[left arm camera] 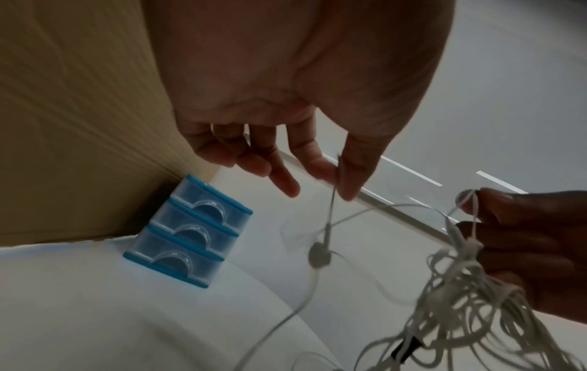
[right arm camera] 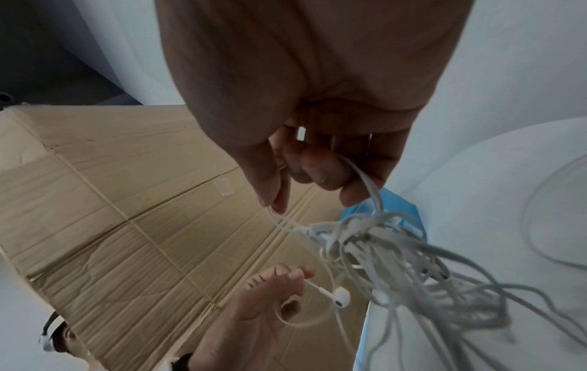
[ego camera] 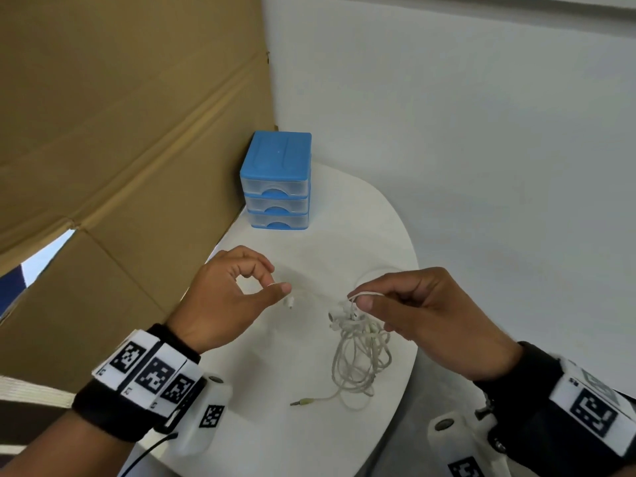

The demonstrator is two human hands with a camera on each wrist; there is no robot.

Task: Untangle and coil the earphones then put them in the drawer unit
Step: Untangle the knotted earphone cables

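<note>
A tangled bundle of white earphones (ego camera: 361,352) hangs above the white table (ego camera: 275,339), its jack plug (ego camera: 299,403) lying on the tabletop. My right hand (ego camera: 364,301) pinches a loop of the cable at the top of the tangle (right arm camera: 374,241). My left hand (ego camera: 277,287) pinches a single strand between thumb and forefinger, with one earbud (left arm camera: 319,256) dangling just below it (right arm camera: 341,297). The blue drawer unit (ego camera: 277,182) stands at the back of the table with all three clear drawers closed (left arm camera: 187,233).
A large brown cardboard sheet (ego camera: 120,132) leans along the left side, touching the drawer unit. A white wall (ego camera: 481,132) rises behind and to the right. The table's rounded edge (ego camera: 409,270) curves close by my right hand.
</note>
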